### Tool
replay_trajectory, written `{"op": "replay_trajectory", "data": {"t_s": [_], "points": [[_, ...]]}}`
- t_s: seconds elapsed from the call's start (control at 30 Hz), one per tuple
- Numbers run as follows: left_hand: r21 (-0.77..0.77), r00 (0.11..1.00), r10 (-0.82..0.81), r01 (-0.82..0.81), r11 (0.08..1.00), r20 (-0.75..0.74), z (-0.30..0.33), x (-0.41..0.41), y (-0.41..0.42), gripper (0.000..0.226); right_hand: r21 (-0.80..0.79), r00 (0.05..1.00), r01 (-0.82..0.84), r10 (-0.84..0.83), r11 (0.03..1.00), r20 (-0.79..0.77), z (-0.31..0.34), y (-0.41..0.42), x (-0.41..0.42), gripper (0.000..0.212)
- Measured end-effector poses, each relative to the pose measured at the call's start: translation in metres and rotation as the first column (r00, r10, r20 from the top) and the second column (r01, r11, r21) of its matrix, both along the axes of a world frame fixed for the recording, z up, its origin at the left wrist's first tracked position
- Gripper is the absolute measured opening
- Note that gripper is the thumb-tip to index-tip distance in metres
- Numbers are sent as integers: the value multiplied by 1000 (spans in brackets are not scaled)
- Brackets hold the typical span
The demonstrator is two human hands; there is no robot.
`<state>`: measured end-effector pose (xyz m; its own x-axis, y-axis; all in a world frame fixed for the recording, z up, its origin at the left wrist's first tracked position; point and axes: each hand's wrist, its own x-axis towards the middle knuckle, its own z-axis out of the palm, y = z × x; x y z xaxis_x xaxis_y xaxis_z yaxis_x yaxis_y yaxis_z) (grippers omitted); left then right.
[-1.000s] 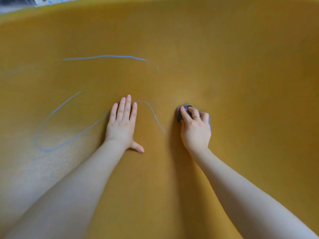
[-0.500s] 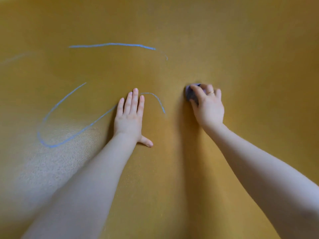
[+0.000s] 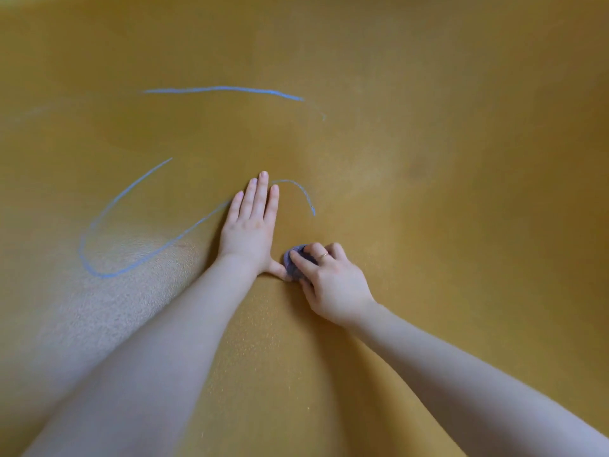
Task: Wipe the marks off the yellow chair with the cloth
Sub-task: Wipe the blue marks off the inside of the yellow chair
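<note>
The right hand [image 3: 333, 285] pinches a balled-up grey cloth [image 3: 294, 262] against the yellow chair [image 3: 428, 192], just beside the thumb of the flat, straight-fingered left hand [image 3: 250, 229]; blue marks [image 3: 131, 192] loop leftward, one streak lying crosswise above

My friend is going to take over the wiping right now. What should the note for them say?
Left hand: flat, fingers straight, pressing on the yellow chair surface.
Right hand: fingers curled round the small bunched grey-purple cloth, pressing it on the chair right next to the left thumb.
Left to do: all visible marks remain. That means the long blue line at the top, the big blue loop on the left, and the short blue curve beside the left fingertips.
Done: cannot tell from this view what has been wiped.
</note>
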<state>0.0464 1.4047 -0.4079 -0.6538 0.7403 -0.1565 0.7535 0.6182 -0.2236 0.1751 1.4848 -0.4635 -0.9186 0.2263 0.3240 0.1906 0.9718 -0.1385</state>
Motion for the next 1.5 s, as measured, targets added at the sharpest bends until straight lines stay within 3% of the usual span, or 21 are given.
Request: {"op": "replay_trajectory", "data": {"t_s": [0.07,0.2,0.4,0.47,0.57,0.7,0.8,0.9,1.03,1.1,1.2,1.33,1.43,1.5], "points": [[1,1000,8,-8,1000,6,1,1,0,150,143,1000,-23,25,989,-12,4,21,-11,29],[-2,1000,1,-1,1000,0,-3,-1,1,152,280,963,256,-220,925,-154,29,77,-48,30],[1,1000,-11,11,1000,-18,-11,-9,0,152,31,862,406,-371,914,-347,23,81,-65,25],[12,1000,-19,19,1000,-12,-12,-9,0,152,-17,890,358,-347,933,-297,6,55,-52,34],[29,1000,-30,30,999,3,-12,-9,-1,151,88,960,217,-196,972,-201,-16,18,-23,42],[35,1000,-28,28,999,12,-9,-7,-2,151,178,970,120,-77,977,-230,-24,21,-24,32],[4,1000,-11,11,1000,-7,-9,-5,0,152,428,967,4,106,904,-233,-13,46,-39,32],[-13,1000,0,0,1000,-26,-10,-6,2,152,523,951,66,106,850,-291,22,88,-62,37],[-28,1000,-2,1,1000,-19,-8,-6,2,153,508,889,327,-78,797,-450,74,143,-83,36],[-24,1000,0,-1,1000,-13,-8,-7,2,153,474,873,360,-112,804,-474,81,152,-86,40],[6,1000,-2,2,1000,9,-7,-7,2,152,308,880,295,-132,905,-457,61,136,-79,42],[96,996,-4,-5,995,91,5,1,4,134,213,958,95,-31,972,-286,4,89,-31,40],[165,997,-63,68,984,-34,19,-2,12,128,185,979,26,12,982,-203,-8,83,-15,40],[144,988,-79,98,985,-132,28,-7,24,129,305,980,-28,87,952,-180,0,94,-19,34]]}}
